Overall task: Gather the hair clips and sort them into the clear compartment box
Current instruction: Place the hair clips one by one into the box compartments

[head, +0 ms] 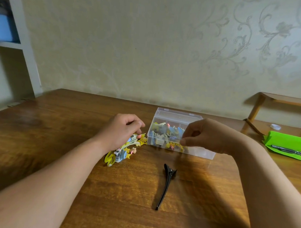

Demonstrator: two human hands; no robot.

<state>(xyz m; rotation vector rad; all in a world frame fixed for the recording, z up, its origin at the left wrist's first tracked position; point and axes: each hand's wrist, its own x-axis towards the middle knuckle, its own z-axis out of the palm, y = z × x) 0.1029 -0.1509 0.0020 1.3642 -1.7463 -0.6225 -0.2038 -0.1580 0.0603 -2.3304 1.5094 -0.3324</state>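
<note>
Head view gives us both hands over the tabletop, in the middle of the frame. The small hair clips lie in a colourful pile at centre left, just beside the clear compartment box, which is open and already holds many clips. The left hand rests on the pile, its fingers curled round the top clips. The right hand hovers over the box with thumb and forefinger drawn close together; we cannot tell if a clip is between them.

We judge the small clips to be light, stiff plastic, with little ornaments that may snag on each other, so it is better to pinch one by its flat bar. The long black clip lies alone lower in the frame; we would take it at its hinged wide end.

We can read no brand or writing anywhere, also not on the green folder with a pen at right.
</note>
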